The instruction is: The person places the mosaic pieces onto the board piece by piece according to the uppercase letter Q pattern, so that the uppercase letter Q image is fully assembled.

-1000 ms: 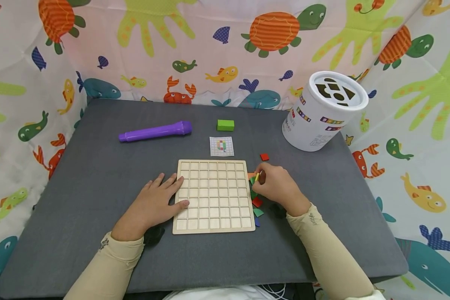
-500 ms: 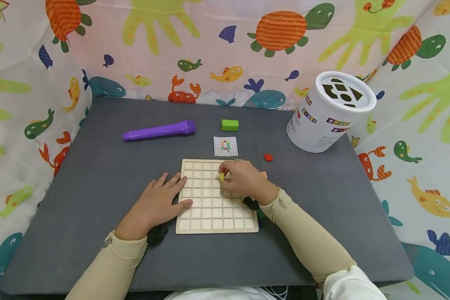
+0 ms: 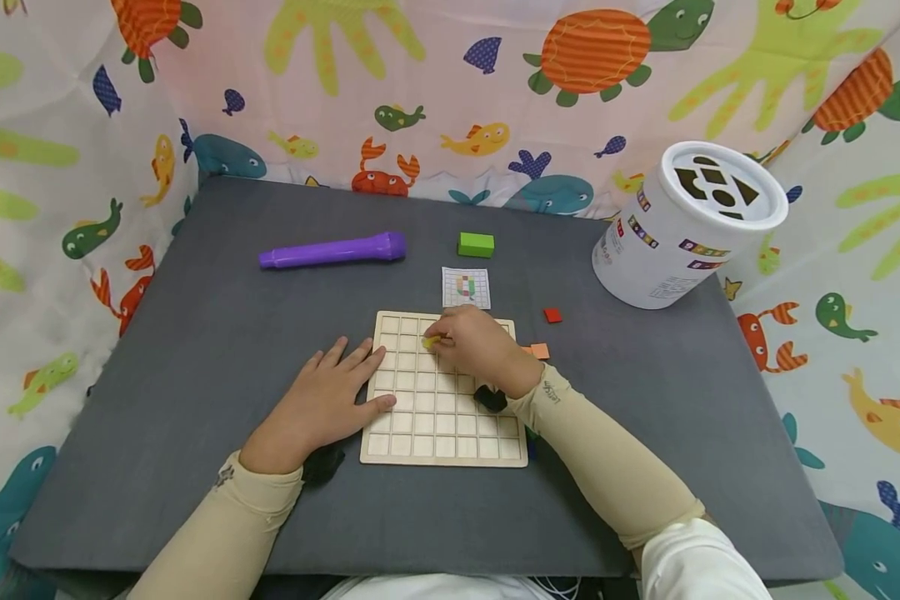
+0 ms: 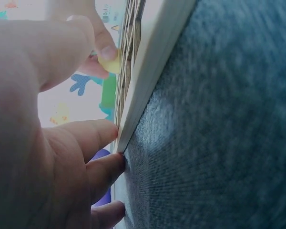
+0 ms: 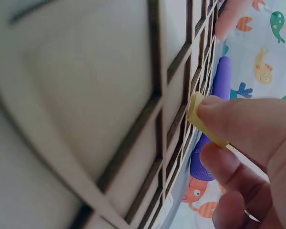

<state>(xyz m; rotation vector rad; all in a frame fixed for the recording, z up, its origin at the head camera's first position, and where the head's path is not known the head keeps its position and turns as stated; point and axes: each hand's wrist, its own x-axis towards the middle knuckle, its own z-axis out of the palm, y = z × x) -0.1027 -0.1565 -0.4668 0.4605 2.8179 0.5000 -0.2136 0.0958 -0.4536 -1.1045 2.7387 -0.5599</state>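
Observation:
A wooden grid board [image 3: 446,448] lies flat on the table, its square cells bare where I can see them. My right hand [image 3: 480,346] is over its upper part and pinches a small yellow tile [image 5: 199,117] between thumb and fingers. In the right wrist view the tile's edge is at the grid; I cannot tell whether it sits in a cell. My left hand [image 3: 330,404] rests with spread fingers at the board's left edge, thumb over the rim. Just beyond the board lies a printed pattern card [image 3: 466,288] with a coloured figure.
Orange tiles [image 3: 540,351] and a red tile [image 3: 552,315] lie right of the board; other tiles are mostly hidden by the right arm. Behind are a green block [image 3: 476,244], a purple microphone-shaped stick [image 3: 333,251] and a white tub [image 3: 678,233] with shaped holes in its lid.
My right hand has carried the yellow tile from the pile right of the board leftward and over the upper grid. The left hand stays at the board's edge. The head view has shifted slightly.

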